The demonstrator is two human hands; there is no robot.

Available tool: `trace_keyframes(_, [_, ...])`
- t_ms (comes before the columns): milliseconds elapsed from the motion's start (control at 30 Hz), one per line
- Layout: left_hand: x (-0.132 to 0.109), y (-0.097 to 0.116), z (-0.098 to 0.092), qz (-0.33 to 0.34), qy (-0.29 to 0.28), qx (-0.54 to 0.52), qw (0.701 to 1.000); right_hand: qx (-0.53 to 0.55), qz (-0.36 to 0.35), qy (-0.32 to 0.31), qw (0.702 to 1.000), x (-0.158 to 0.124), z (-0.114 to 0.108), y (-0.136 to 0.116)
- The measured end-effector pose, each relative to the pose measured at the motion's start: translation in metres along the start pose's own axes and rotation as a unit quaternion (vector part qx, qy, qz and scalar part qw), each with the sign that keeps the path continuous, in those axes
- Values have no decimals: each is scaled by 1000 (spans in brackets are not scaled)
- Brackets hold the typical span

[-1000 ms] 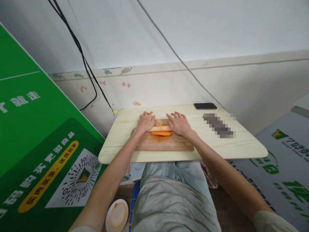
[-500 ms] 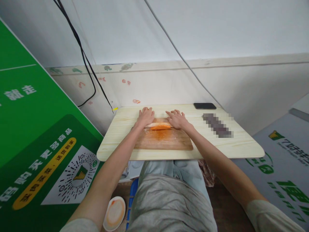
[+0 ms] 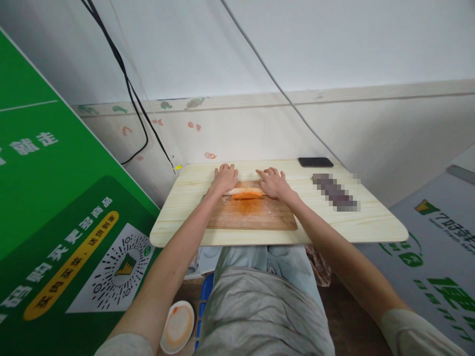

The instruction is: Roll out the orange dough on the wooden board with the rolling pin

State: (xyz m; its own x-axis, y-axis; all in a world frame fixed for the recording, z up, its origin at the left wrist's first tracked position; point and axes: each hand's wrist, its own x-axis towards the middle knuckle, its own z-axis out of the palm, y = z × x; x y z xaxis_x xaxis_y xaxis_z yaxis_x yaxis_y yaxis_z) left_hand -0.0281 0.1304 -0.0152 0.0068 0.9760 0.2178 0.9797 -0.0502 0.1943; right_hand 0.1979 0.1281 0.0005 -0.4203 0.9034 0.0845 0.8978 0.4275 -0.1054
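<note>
A brown wooden board point(image 3: 252, 215) lies on a pale wooden table point(image 3: 363, 222). At the board's far edge a light rolling pin point(image 3: 245, 190) rests across a flattened piece of orange dough point(image 3: 247, 196). My left hand point(image 3: 223, 179) lies flat on the pin's left end, fingers stretched forward. My right hand point(image 3: 273, 182) lies flat on its right end, fingers spread. Orange smears mark the board nearer to me.
A black phone point(image 3: 315, 161) lies at the table's far right corner, a blurred-out strip point(image 3: 336, 192) beside it. A green printed panel point(image 3: 55, 207) leans on the left. A small orange-stained dish point(image 3: 177, 327) sits on the floor. Black cables point(image 3: 128, 84) hang on the wall.
Both hands rolled the pin away from me, from the board's middle to its far edge. More orange-stained board now shows nearer to me.
</note>
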Motion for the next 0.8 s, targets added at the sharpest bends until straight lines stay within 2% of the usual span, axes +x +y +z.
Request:
trace_keyframes(133, [-12,0,1,14,21,-15,1000,-25,-3,69,997,-17,2,-6])
trace_keyframes(333, [-44,6,-4,16,42,3,999,-34,-13,149,988,-47,8,-15])
trace_keyframes(533, [-76,17,-12,-20,41,41,998,-45,-22,172,984,-72,15,-21])
trace_keyframes(800, [-116,26,-11,-3,93,59,994,-29,-36,181,982,-107,17,-34])
